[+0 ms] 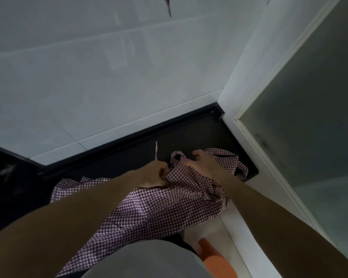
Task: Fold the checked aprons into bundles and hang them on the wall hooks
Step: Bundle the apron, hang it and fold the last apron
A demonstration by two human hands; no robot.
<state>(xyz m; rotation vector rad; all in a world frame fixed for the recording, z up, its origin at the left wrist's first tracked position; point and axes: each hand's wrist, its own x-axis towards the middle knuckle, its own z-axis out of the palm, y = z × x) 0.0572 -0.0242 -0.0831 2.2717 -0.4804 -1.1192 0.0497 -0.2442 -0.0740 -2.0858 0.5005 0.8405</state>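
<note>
On the dark counter point(189, 135), left hand point(154, 174) and right hand point(204, 162) clutch the crumpled checked apron point(159, 209).

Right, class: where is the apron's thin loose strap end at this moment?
In the head view, the strap end sticks up just above the left hand, left of the right hand, against the dark countertop below the white tiled wall.

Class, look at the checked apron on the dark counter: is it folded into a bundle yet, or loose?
Loose. The checked apron lies rumpled, draping off the dark counter; both hands grip bunched cloth.
</note>
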